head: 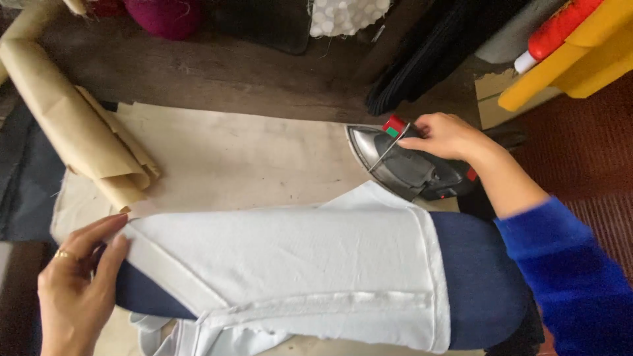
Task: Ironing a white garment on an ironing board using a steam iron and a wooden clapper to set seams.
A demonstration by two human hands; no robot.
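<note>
A pale white cotton garment (pixel 290 264) is drawn over a dark navy padded sleeve board (pixel 481 277), so the cloth lies flat and taut with only one layer on top. The left hand (pixel 76 290) holds the garment's near end: its fingers (pixel 112 227) are together, thumb and forefinger pinched on the fabric's edge, apparently to keep it stretched. The right hand (pixel 448 135) is closed round the handle of a grey metal electric iron with a red dial (pixel 405 161), which sits on its soleplate on the cream cloth-covered desk (pixel 250 158), just beyond the garment's far edge and not touching it. Beyond the left fingers lies a loose roll of brown paper (pixel 79 132).
</note>
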